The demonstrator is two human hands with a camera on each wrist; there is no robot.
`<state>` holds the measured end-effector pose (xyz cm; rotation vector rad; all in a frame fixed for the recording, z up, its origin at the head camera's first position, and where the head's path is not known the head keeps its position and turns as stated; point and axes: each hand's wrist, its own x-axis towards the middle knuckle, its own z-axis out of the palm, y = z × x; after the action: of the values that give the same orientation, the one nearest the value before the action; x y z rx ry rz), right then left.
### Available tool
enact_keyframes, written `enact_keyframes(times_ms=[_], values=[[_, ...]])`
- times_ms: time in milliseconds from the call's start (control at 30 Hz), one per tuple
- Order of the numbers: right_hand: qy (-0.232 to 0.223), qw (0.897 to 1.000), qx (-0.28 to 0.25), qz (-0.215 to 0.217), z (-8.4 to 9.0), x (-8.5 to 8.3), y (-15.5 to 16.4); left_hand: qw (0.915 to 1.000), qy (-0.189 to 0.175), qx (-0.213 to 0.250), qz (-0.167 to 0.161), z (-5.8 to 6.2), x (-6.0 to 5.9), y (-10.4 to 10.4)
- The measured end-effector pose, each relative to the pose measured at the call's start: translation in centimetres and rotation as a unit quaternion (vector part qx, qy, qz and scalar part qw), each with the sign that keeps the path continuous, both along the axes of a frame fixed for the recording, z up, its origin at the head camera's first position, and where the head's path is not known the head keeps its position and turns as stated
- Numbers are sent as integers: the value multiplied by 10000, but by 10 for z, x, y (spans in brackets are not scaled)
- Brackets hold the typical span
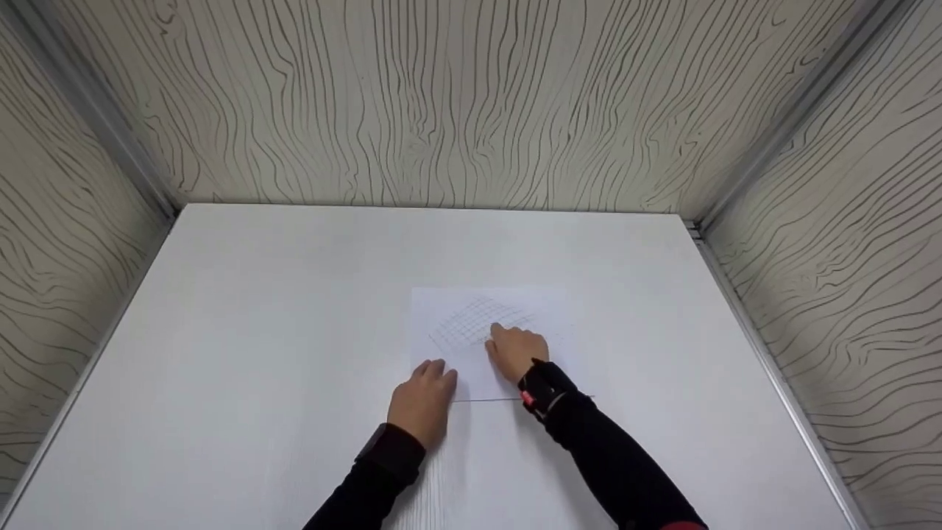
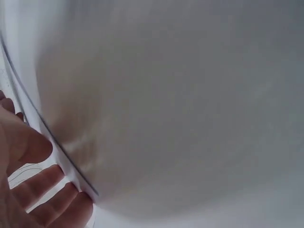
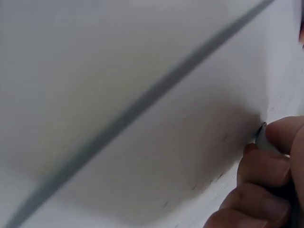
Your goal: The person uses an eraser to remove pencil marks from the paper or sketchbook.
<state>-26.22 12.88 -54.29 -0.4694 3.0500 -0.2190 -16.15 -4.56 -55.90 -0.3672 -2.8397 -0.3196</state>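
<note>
where the white surface [image 1: 257, 331] meets the grained walls [image 1: 456, 96], we count one sheet of paper [image 1: 471, 368] lying flat, a little right of the middle and near our front edge. one faint pencilled grid [image 1: 478, 322] covers the far half of the sheet.

we have two hands on it. our left hand [image 1: 425, 401] rests palm down on the sheet's near left corner, its fingers straight and lying side by side, so this grip is flat and holds nothing; it only presses the paper. from the left wrist view we see those fingers [image 2: 45, 190] spread slightly along the sheet's edge [image 2: 57, 142], which runs as one dark line across the blurred picture.

our right hand [image 1: 517, 352] sits on the middle of the sheet, just below the grid, with its fingers curled. from the right wrist view the fingertips [image 3: 280, 137] pinch one thin grey pen or pencil [image 3: 264, 138], its tip touching the paper; we cannot tell which of the two it is, since only a short piece shows. a few small marks [image 3: 209, 178] sit on the paper near that tip.

we wear two black sleeves [image 1: 618, 464], and one black strap with a red patch [image 1: 543, 386] sits on the right wrist. three wall panels close off the surface: one behind, one at each side.
</note>
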Motion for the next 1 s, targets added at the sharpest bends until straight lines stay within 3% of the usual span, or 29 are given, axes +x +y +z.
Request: enact_keyframes(times_ms=[267, 567, 867, 1000], values=[[261, 9953, 57, -933, 6, -22, 53, 10000, 16, -7, 37, 5, -1, -2], [-162, 9994, -281, -88, 6, -11, 9, 10000, -43, 16, -16, 7, -1, -1], [-40, 9971, -138, -748, 16, -26, 47, 9999, 29, 158, -21, 10, -1, -1], [-8, 9967, -147, -799, 16, -26, 42, 9999, -21, 115, -86, 9, 0, -1]])
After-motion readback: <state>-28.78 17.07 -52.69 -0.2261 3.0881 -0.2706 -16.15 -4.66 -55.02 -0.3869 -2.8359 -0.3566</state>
